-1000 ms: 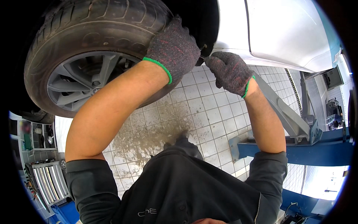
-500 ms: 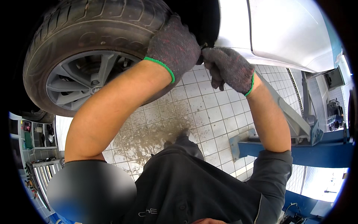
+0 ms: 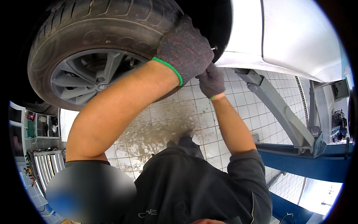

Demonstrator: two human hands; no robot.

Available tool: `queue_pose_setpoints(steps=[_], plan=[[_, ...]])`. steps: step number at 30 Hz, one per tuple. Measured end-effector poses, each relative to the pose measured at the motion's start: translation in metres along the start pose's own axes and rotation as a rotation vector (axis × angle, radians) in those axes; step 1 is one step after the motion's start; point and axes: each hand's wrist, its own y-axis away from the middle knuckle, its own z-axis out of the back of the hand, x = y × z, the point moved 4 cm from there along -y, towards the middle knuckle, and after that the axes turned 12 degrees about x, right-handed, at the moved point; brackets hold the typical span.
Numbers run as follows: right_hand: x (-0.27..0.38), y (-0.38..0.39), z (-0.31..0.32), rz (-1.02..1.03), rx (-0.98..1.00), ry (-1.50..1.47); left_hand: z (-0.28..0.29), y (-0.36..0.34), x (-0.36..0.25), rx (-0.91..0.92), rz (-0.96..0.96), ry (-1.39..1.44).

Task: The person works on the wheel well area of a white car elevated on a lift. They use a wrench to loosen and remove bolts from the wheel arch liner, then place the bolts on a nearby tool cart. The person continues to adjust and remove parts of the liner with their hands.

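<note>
A black tyre on a grey spoked wheel [image 3: 100, 74] fills the upper left. Between its right side and the white car body [image 3: 246, 41], at the dark wheel arch [image 3: 210, 18], is my left hand [image 3: 188, 48], in a dark knitted glove with a green cuff. It is curled like a fist with its back toward me, hiding whatever it grips. Just below it, my right hand [image 3: 212, 81], gloved alike, is closed, its fingertips partly behind the left hand; what they hold is hidden. A small shiny metal tip [image 3: 214, 47] shows beside the left hand at the arch edge.
A grey lift arm [image 3: 279, 108] slants under the car to a blue beam [image 3: 305, 160] on the right. Brown dirt [image 3: 164, 130] is scattered over the white tiled floor [image 3: 209, 123]. Shelves [image 3: 41, 125] stand at the far left.
My right hand has moved left and down, from beside the left hand to underneath it, its forearm following. Wheel, car and left hand appear shifted slightly right in the view.
</note>
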Motion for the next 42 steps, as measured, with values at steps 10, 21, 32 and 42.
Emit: queue_pose_setpoints(steps=[10, 21, 32, 42], plan=[[0.064, 0.027, 0.035, 0.121, 0.063, 0.366, 0.005, 0.010, 0.003, 0.010, -0.071, -0.108], [0.132, 0.004, 0.116, -0.013, 0.442, 0.584, 0.004, 0.008, 0.001, 0.102, -0.057, -0.082], [0.143, -0.005, 0.126, -0.114, 0.483, 0.464, 0.003, 0.010, 0.003, -0.007, -0.045, -0.018], [0.142, -0.005, 0.123, 0.063, 0.485, 0.607, 0.002, 0.010, 0.002, -0.008, -0.045, -0.024]])
